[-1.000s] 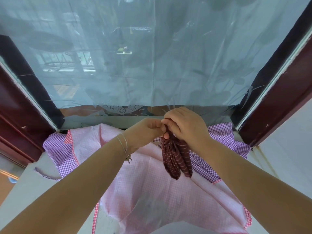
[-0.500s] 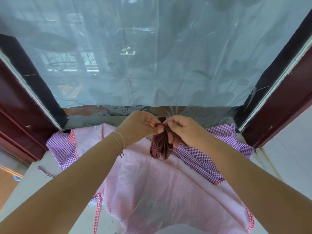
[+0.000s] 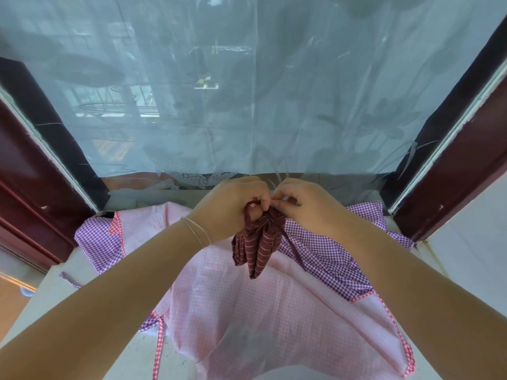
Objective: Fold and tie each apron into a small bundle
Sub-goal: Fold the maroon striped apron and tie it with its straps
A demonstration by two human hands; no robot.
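A folded maroon striped apron [image 3: 258,242] is held aloft at centre frame, its tie string [image 3: 290,242] being knotted. The left hand [image 3: 233,207] is curled round a loop of string; the right hand [image 3: 304,207] pinches the string's other part. The cloth looks soft, light and limp, best gripped at its bunched top. Pink gingham aprons [image 3: 247,311] lie beneath.
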